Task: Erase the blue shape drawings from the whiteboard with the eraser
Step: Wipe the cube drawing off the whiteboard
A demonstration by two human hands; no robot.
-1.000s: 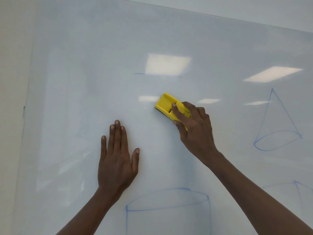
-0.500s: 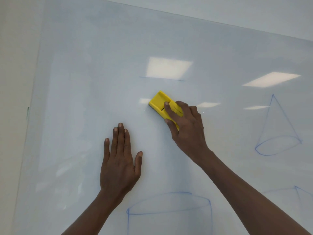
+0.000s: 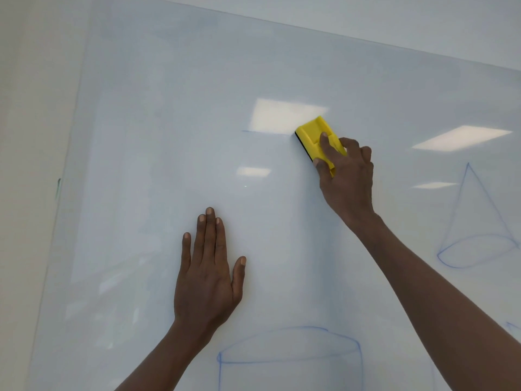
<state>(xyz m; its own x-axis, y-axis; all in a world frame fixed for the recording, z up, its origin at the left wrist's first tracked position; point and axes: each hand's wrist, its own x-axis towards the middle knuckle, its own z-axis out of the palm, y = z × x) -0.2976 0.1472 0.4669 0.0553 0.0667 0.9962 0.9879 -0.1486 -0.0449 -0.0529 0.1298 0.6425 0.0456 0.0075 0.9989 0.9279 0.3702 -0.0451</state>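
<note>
My right hand [image 3: 348,176] grips a yellow eraser [image 3: 311,135] and presses it against the whiteboard [image 3: 169,108], at the right end of a faint blue horizontal line [image 3: 265,132]. My left hand [image 3: 208,272] lies flat on the board with straight fingers, lower and to the left. A blue cylinder drawing [image 3: 290,354] sits at the bottom centre. A blue cone drawing [image 3: 476,221] stands at the right. A small bit of another blue drawing [image 3: 511,325] shows at the lower right edge.
The whiteboard's left edge [image 3: 64,193] meets a cream wall [image 3: 28,108]. Ceiling lights reflect on the glossy surface [image 3: 462,136]. Faint blue smears cover the wiped middle area.
My right hand has moved the eraser up and to the right, onto the end of the faint blue line. My left hand stays flat on the board.
</note>
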